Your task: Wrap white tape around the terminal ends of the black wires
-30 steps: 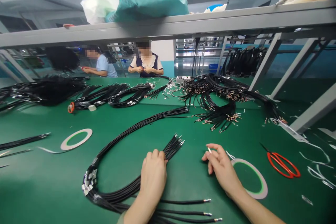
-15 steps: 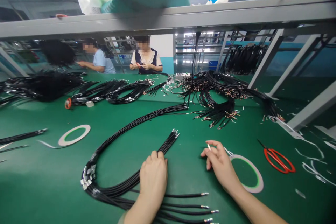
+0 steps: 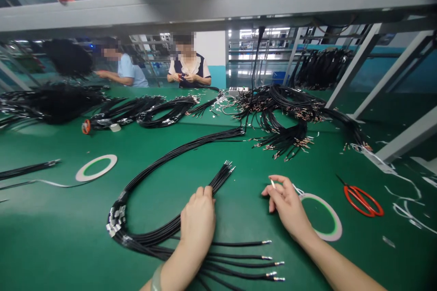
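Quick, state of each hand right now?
Left hand: closed around a bundle of black wires.
Right hand: pinching a small pale strip between thumb and forefinger.

Here's my left hand (image 3: pixel 198 220) clamped down, fingers curled; right hand (image 3: pixel 287 204) lifted, thumb and forefinger pinched, both forearms reaching in from below.

Blk wire bundle (image 3: pixel 160 235), looped flat on green mat (image 3: pixel 51 232); metal-tipped ends (image 3: pixel 266 275) fanned.
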Motion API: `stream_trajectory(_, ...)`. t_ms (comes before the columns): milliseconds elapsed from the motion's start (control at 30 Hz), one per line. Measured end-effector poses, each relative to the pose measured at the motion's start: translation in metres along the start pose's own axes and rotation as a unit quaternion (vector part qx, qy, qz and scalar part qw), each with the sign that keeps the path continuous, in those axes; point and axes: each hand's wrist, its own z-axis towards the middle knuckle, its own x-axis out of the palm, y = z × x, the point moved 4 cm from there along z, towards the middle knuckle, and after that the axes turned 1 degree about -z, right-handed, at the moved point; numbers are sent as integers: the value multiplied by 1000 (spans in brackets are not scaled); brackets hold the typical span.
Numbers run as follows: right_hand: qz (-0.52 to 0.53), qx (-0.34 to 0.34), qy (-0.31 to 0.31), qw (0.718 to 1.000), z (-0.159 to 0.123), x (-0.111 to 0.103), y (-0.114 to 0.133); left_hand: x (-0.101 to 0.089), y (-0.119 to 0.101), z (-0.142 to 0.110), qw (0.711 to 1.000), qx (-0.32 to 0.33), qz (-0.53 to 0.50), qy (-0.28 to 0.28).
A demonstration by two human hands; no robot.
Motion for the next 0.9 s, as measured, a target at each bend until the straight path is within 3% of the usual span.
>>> stream_trajectory(333,-4,1,1,1000,-1,-1,1,6,-8,-6,1000,16,-20,-4)
stream_trajectory(567,5,5,1,1000,-1,-1,1,2,14,18,995,26,-75,-67)
stream_trajectory(767,3,-1,6,1000,-1,-1,-2,8,27,30,991,36,-124,-35)
stream_trajectory(900,6,0,6,1000,-2,0,0,-2,25,26,992,37,-113,-51)
